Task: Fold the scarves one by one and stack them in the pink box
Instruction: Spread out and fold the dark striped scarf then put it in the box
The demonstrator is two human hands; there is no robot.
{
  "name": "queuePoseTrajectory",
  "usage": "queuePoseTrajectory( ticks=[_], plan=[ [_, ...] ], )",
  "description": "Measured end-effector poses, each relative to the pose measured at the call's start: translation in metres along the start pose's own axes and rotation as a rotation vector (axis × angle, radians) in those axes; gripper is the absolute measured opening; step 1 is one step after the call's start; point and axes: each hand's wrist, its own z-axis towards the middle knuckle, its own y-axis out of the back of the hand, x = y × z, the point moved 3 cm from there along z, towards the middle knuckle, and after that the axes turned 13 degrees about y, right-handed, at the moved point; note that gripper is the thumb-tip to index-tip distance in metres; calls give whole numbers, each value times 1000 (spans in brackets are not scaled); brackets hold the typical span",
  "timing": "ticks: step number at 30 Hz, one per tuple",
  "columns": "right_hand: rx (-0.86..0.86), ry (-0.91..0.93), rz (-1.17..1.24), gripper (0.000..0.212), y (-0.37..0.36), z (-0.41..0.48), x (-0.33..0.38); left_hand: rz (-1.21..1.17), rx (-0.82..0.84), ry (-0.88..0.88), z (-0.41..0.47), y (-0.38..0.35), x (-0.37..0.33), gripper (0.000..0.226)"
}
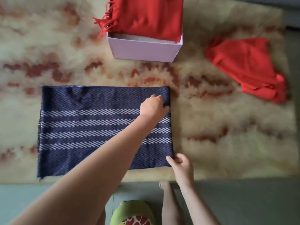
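Broadly, your shaggy rug (227, 119) takes up most of the view, cream pile blotched with rust. Its near edge meets smooth grey-green floor (243, 200) just in front of you. Bare pile shows to the right of the navy scarf (81, 124) and in the strip between it and the pink box (144, 49).

The navy scarf lies flat as a wide folded rectangle, woven in herringbone with pale zigzag bands. Its right edge is a straight fold, and its left edge is ragged and slightly fringed.

Beyond it, the pink box is a plain, square-cornered carton. A fringed red scarf (149, 15) is folded inside it, with tassels spilling over the left wall. Well to the right, a loose red scarf (246, 67) sits in a soft, crumpled heap near the rug's right edge.

Your left hand (153, 106) reaches across to the fold's far end, fingers curled and gripping the cloth there. Your right hand (182, 166) pinches the near right corner, thumb on top and fingers tucked at the edge.
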Motion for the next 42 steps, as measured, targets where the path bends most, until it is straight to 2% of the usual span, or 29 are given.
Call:
queuePoseTrajectory(
  ticks=[4,7,9,14,17,20,25,30,34,37,42],
  plan=[
    [-55,60,-59,35,-3,0,0,-3,-49,149,10,-22,-19,59],
    [-74,52,-67,29,-2,-5,-1,10,-97,223,18,-26,-29,75],
    [-51,29,-25,26,-3,-10,-6,-8,-148,272,22,-29,-32,77],
    [-18,34,79,23,-4,-19,-16,-27,-240,308,30,-35,-31,66],
    [-48,41,81,23,-6,-21,-19,-65,-259,286,29,-33,-27,47],
    [-43,31,84,27,-16,-25,-17,-178,-268,299,29,-26,-22,31],
    [-25,111,127,24,-37,-47,12,-495,-239,359,21,-8,-9,22],
    [-25,218,66,24,-69,-67,48,-770,-200,418,17,20,34,24],
    [-27,284,-15,28,-106,-86,72,-811,-259,418,15,52,93,23],
    [-25,341,-54,23,-136,-101,88,-877,-307,399,13,72,145,23],
    [22,329,-37,19,-191,-121,106,-955,-360,358,9,92,226,41]
  ],
)
